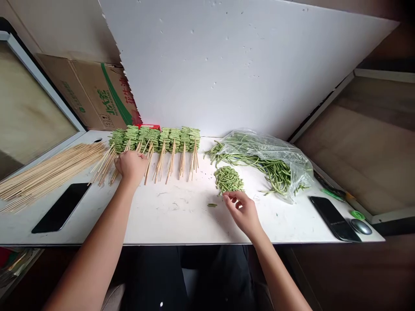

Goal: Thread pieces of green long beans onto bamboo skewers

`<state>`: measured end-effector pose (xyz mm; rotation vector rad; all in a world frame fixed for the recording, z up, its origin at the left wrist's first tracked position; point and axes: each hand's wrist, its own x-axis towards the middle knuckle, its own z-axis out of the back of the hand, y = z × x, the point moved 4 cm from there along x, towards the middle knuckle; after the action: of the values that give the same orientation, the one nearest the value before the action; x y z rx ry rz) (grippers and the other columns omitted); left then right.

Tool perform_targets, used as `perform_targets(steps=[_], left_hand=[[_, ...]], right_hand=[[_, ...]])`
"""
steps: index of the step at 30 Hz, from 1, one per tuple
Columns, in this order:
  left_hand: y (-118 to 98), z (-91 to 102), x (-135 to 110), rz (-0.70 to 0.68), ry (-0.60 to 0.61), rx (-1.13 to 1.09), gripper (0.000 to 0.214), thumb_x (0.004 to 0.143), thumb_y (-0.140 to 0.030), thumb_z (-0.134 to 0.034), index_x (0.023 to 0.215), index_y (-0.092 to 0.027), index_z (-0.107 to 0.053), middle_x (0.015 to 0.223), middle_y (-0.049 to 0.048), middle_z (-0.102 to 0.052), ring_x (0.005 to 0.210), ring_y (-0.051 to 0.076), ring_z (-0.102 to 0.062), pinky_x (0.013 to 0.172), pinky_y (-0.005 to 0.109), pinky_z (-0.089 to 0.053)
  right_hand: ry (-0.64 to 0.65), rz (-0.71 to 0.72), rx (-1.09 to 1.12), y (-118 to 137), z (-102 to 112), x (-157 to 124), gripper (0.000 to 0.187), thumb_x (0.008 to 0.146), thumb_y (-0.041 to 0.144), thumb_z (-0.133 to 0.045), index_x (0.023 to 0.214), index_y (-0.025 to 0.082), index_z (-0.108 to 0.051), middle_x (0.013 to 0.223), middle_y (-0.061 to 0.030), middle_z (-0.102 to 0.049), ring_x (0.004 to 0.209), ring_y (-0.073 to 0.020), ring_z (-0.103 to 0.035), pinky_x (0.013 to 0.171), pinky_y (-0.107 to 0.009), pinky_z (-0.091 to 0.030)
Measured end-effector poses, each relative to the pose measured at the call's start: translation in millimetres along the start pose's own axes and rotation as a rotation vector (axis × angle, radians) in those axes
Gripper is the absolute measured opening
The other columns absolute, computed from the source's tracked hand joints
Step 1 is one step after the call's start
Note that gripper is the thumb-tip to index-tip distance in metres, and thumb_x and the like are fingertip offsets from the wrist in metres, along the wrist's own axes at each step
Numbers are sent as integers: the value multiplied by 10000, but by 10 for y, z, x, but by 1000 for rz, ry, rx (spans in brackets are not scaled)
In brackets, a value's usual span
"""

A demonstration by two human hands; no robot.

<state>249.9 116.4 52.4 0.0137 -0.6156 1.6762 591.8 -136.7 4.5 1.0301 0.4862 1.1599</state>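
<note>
My left hand (130,166) rests knuckles-up on the bamboo sticks of a row of skewers threaded with green bean pieces (155,139); its fingers curl down around the sticks. My right hand (243,210) sits at the near edge of a small pile of cut bean pieces (228,179), fingertips pinched together on something too small to name. One loose bean piece (212,204) lies to its left. A clear plastic bag of long green beans (266,162) lies beyond the pile.
A heap of bare bamboo skewers (45,172) lies at the left beside a black phone (61,207). Another phone (333,217), a green cap (357,214) and a grey disc sit at the right. A cardboard box (94,93) and a white board (233,65) stand behind.
</note>
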Motion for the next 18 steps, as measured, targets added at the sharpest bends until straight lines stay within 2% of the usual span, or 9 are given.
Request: perform_targets(steps=[5,7,10,12,14,16,18], left_hand=[[21,-22,-1,-27,29,-17,350,861,-350,-640,1046,-116,-822,992,186,-787,973,320,-631,947,444,-431],[50,-21,4,-30,36,-37,367,844,-360,-666,1064,-107,-816,985,175,-789,960,305,-612,962,453,-420],[117,-31,-8,-40,66,-46,401,828,-406,-695,1077,-114,-812,977,163,-787,940,295,-592,957,470,-425],[159,-21,-54,-100,49,-61,409,835,-415,-694,1081,-107,-802,979,152,-784,983,305,-580,965,489,-420],[197,31,-146,-192,-50,-68,417,868,-429,-673,1107,-109,-792,1021,144,-772,1033,308,-574,967,483,-421],[239,92,-288,-267,-147,-54,391,892,-425,-652,1103,-130,-797,1039,134,-758,1031,307,-579,929,447,-441],[268,155,-478,-341,-215,-70,325,903,-396,-649,1036,-146,-808,960,107,-752,951,286,-589,877,400,-457]], right_hand=[[5,39,-28,3,-2,-13,348,987,515,-605,1016,226,-798,1027,-113,-782,893,-251,-668,674,-343,-519],[-18,26,-38,-11,90,10,358,989,516,-598,1033,222,-799,1026,-109,-787,898,-248,-679,687,-340,-528],[-90,-30,-80,-79,342,114,404,987,526,-578,1060,196,-798,1050,-120,-796,872,-242,-694,662,-327,-530],[-115,-66,-215,-150,549,262,428,1000,501,-537,1102,174,-793,1065,-131,-799,853,-241,-699,639,-317,-520],[-106,-110,-506,-251,757,485,408,1022,408,-475,1147,175,-785,1111,-118,-799,867,-225,-703,717,-314,-528],[-108,-167,-599,-389,958,765,405,1013,315,-459,1206,134,-765,1074,-144,-801,828,-230,-704,730,-321,-514],[-74,-221,-666,-546,1112,1067,405,1000,253,-463,1253,114,-747,1027,-161,-804,784,-234,-711,704,-314,-501]])
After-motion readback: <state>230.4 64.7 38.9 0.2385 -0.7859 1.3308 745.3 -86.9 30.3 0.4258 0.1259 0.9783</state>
